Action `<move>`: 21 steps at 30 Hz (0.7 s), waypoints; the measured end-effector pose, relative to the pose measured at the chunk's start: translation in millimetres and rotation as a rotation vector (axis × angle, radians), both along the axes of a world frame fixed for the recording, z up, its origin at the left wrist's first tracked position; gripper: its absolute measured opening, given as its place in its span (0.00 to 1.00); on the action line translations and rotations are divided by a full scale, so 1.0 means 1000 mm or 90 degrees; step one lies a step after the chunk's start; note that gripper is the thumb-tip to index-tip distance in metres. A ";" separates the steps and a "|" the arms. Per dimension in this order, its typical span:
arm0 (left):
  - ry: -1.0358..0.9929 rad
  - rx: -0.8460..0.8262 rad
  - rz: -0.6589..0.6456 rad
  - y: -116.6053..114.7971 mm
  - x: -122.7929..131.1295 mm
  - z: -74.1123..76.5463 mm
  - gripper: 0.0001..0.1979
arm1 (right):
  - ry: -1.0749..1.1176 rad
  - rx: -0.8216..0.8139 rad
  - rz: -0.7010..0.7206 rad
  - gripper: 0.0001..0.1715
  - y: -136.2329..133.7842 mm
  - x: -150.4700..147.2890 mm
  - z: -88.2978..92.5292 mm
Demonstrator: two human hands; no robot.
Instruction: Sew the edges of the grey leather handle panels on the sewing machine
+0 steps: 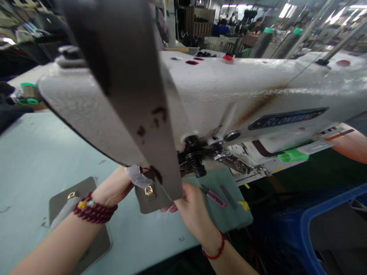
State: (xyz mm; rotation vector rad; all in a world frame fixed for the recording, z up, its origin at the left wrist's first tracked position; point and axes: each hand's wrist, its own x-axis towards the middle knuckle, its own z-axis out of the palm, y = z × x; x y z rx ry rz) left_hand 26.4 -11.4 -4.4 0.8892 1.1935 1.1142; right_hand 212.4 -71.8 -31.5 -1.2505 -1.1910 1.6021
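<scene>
A grey-brown flat panel [147,208] with a gold buckle [148,190] and a wisp of pale tissue lies under the head of a white sewing machine [200,84]. My left hand [123,185] reaches to the panel's far left edge, its fingers mostly hidden behind tissue and machine. At the panel's right side, my right hand [192,204] pinches the edge, thumb above and fingertips below. A broad grey metal-looking band [143,114] crosses close before the camera and covers the stitching area. Another panel [96,248] with a buckle lies beneath my left forearm.
Pink-handled thread snips [215,198] and a dark flat blade-like piece [228,196] lie right of my right hand. A blue bin [305,229] stands at lower right. Thread cones [262,42] stand behind the machine. Another person's arm [351,143] shows at the right.
</scene>
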 end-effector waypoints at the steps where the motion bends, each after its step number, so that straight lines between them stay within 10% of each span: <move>1: -0.012 -0.019 0.016 -0.010 0.000 -0.002 0.17 | 0.020 -0.012 0.005 0.16 -0.003 0.000 -0.002; 9: -0.301 -0.007 0.221 -0.114 0.050 -0.048 0.23 | 0.099 -0.055 0.002 0.24 -0.016 0.002 -0.010; 21: -0.197 -0.271 0.219 -0.099 0.078 -0.035 0.23 | 0.083 -0.049 0.009 0.27 -0.019 0.003 -0.003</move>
